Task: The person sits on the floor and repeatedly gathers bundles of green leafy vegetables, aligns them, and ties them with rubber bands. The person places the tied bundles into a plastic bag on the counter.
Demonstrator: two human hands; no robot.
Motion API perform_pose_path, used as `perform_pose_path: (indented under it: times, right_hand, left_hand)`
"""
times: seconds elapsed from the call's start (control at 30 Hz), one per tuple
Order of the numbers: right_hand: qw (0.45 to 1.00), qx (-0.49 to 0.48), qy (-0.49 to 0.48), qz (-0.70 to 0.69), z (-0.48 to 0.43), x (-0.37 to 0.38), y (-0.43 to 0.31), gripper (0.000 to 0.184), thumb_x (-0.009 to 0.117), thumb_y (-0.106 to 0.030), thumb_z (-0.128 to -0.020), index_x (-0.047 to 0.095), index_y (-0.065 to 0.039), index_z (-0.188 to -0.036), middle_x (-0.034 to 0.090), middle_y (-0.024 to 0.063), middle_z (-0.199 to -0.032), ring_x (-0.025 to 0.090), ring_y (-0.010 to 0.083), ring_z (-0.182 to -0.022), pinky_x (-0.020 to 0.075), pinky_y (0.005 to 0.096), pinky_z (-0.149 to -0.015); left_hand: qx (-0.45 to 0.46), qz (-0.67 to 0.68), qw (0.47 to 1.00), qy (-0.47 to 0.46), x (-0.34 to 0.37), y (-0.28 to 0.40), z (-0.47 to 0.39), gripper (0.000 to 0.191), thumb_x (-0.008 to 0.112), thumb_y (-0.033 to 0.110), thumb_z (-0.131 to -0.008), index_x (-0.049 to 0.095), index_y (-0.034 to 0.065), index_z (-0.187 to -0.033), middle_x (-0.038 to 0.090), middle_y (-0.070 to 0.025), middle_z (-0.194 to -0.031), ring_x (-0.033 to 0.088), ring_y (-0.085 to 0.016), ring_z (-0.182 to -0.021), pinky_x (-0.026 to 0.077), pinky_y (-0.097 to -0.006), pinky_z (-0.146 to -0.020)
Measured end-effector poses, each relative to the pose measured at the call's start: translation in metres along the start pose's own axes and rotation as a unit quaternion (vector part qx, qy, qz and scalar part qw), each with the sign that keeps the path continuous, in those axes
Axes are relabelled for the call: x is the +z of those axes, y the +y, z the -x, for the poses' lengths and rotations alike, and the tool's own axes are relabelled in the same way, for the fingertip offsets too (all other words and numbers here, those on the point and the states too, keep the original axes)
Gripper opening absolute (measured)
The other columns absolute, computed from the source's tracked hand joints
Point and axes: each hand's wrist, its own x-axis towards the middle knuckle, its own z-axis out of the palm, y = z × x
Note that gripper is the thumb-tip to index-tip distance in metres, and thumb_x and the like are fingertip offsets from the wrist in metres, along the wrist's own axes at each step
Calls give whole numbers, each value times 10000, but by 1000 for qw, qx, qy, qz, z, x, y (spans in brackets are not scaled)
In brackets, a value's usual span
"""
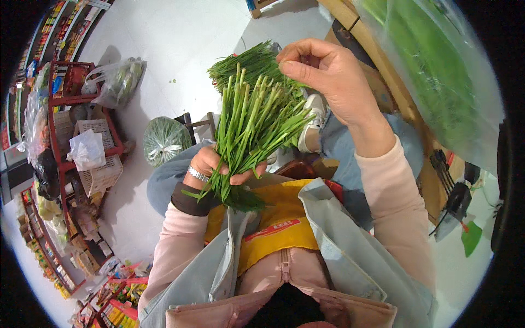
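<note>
My left hand (209, 164) is shut around a bunch of garlic chives (246, 127). Their pale cut ends point up and away from me, while the dark leaf tips hang near my yellow apron (283, 233). Above and to the right of the bunch is my right hand (328, 74), its thumb and forefinger drawn close together. Whether something thin lies between those fingertips cannot be made out. Beyond the held bunch, a larger pile of chives (246, 65) lies low down, partly hidden by the bunch and my right hand.
To my left, a tied plastic bag of greens (167, 141) sits near my knee. Farther left stand a red rack (55, 123) with plastic baskets (100, 174) and a bag of vegetables (121, 82). At right, a large clear bag of green vegetables (430, 74) hangs over a wooden edge (385, 65).
</note>
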Motion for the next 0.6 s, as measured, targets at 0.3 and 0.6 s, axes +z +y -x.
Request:
perform_pose_path:
  times: [0.3,0.6]
  right_hand:
    - [953,-147,98,244,-4,-4,-3,176,691,-185,-863,678,-11,-879,618,134,-810,611,264,-719,492,374,-670]
    - [862,-131,-31,489,-2,-3,22,220,679,-245,-885,650,-29,-914,635,150,-893,633,364,-822,512,434,-733]
  left_hand:
    - [26,-61,997,44,0,12,15,841,732,280,-593,462,-130,-1277,607,-243,-1067,527,-207,-553,437,-329,-471]
    - [75,-65,991,86,-10,17,3,668,687,223,-564,521,-110,-1119,571,-155,-830,482,-189,-517,403,-309,-466]
